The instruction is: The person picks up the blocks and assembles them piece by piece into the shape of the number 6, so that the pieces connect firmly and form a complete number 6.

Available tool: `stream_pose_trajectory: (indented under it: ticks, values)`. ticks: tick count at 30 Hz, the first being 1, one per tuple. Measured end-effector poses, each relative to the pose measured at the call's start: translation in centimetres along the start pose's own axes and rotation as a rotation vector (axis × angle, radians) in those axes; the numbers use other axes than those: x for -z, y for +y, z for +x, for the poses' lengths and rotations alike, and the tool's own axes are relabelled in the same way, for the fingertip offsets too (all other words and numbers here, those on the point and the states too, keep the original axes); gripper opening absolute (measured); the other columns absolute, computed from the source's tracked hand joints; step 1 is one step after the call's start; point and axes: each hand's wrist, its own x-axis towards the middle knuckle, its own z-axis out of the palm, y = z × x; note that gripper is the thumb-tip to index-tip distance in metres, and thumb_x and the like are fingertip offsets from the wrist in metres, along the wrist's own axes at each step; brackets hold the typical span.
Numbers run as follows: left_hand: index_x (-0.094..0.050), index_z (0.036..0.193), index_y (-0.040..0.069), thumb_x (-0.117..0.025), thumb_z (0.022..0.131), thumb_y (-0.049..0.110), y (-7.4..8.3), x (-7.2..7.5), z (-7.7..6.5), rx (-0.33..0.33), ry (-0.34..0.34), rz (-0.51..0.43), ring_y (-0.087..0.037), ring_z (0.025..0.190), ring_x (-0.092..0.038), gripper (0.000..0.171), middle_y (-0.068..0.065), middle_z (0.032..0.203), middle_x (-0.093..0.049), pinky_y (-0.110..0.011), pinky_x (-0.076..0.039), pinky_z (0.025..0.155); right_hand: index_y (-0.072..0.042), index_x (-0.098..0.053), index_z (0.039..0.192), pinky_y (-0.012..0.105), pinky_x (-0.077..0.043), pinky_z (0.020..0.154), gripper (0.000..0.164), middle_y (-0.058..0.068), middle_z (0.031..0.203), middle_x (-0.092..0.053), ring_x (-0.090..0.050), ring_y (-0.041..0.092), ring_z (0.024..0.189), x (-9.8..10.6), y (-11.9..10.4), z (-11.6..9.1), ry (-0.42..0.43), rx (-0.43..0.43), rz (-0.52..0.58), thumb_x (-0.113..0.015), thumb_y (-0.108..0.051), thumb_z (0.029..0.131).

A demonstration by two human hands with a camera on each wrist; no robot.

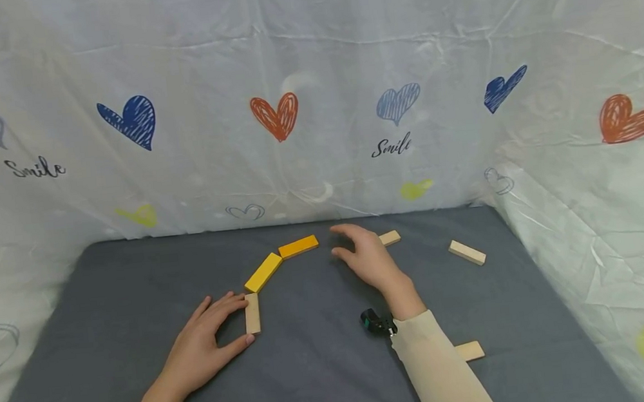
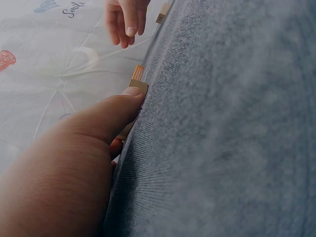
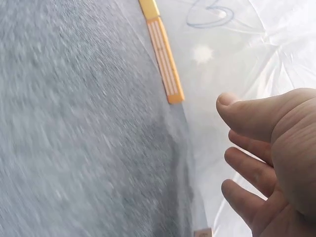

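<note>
My left hand pinches a plain wooden block lengthwise, fingertips at its far end and thumb at its near end. In the left wrist view, the left thumb presses on a block's end. A yellow block meets the far end of that plain block, and an orange block meets the yellow one, forming a curve. To the right of the orange block is my right hand, holding nothing, thumb and fingers apart. The right wrist view shows the orange block apart from that hand.
Behind the right hand lies a plain block, partly hidden. Another plain block rests farther right, and one sticks out beside the right sleeve. Grey cloth covers the table; a white curtain hangs behind.
</note>
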Motion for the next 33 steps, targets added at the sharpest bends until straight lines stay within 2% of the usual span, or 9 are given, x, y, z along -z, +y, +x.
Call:
stream_pose_trajectory:
  ticks: [8,10,11,14,16,18,25,33]
  values:
    - [-0.063,0.154,0.024,-0.085,0.092,0.060,-0.1,0.0,0.1,0.009,-0.006,0.006,-0.028,0.155,-0.048,0.075,0.001,0.158,-0.060,-0.048,-0.018,0.138,-0.011,-0.064,0.153,0.053,-0.054,0.117,0.053,0.006,0.154,-0.063,-0.058,0.030,0.144,1.6,0.9,0.0,0.019,-0.020,-0.001,-0.081,-0.018,0.103]
    - [-0.063,0.154,0.024,-0.085,0.092,0.059,0.0,0.0,0.1,0.007,-0.003,0.009,-0.028,0.154,-0.048,0.074,0.001,0.158,-0.060,-0.048,-0.018,0.138,-0.011,-0.064,0.153,0.053,-0.057,0.113,0.053,0.007,0.154,-0.063,-0.059,0.032,0.142,1.9,1.1,-0.1,0.030,-0.030,0.003,-0.081,-0.018,0.103]
    - [-0.063,0.154,0.024,-0.085,0.092,0.059,0.0,0.0,0.1,0.004,-0.002,0.009,-0.029,0.154,-0.048,0.074,0.000,0.158,-0.061,-0.048,-0.018,0.138,-0.011,-0.064,0.153,0.053,-0.059,0.110,0.053,0.008,0.153,-0.063,-0.062,0.033,0.138,2.1,1.3,-0.2,0.036,-0.037,0.003,-0.081,-0.019,0.103]
    - [-0.064,0.153,0.024,-0.085,0.092,0.059,0.0,0.0,0.1,0.005,0.000,0.009,-0.028,0.154,-0.049,0.074,0.000,0.157,-0.061,-0.049,-0.019,0.138,-0.011,-0.064,0.153,0.049,-0.066,0.087,0.053,0.012,0.148,-0.066,-0.075,0.031,0.107,2.6,1.7,-0.4,0.046,-0.065,0.013,-0.080,-0.018,0.103]
    - [-0.063,0.153,0.023,-0.085,0.092,0.059,0.0,0.0,0.1,0.007,-0.004,0.005,-0.029,0.154,-0.048,0.074,0.000,0.157,-0.061,-0.049,-0.019,0.138,-0.011,-0.064,0.152,0.046,-0.065,0.076,0.052,0.014,0.143,-0.068,-0.076,0.026,0.090,2.8,2.0,-0.5,0.055,-0.085,0.026,-0.080,-0.018,0.103]
    - [-0.063,0.154,0.024,-0.085,0.092,0.059,0.0,0.0,0.1,0.010,-0.008,0.004,-0.028,0.154,-0.048,0.074,0.000,0.158,-0.060,-0.049,-0.018,0.138,-0.011,-0.064,0.152,0.044,-0.064,0.070,0.052,0.015,0.140,-0.069,-0.074,0.022,0.081,3.0,2.2,-0.6,0.057,-0.096,0.039,-0.080,-0.017,0.103]
    - [-0.063,0.154,0.024,-0.084,0.092,0.062,-0.1,0.0,0.1,0.011,-0.012,-0.002,-0.028,0.155,-0.047,0.076,0.000,0.158,-0.060,-0.048,-0.017,0.138,-0.011,-0.064,0.152,0.050,-0.068,0.083,0.053,0.015,0.138,-0.071,-0.080,0.026,0.101,3.6,3.1,-0.8,0.058,-0.131,0.068,-0.081,-0.017,0.102]
    - [-0.063,0.154,0.023,-0.084,0.092,0.062,-0.1,-0.1,0.1,0.010,-0.011,0.003,-0.029,0.155,-0.047,0.076,0.000,0.158,-0.060,-0.049,-0.018,0.138,-0.009,-0.062,0.154,0.054,-0.067,0.087,0.055,0.018,0.133,-0.073,-0.079,0.029,0.102,4.3,3.5,-1.1,0.062,-0.134,0.058,-0.081,-0.017,0.102]
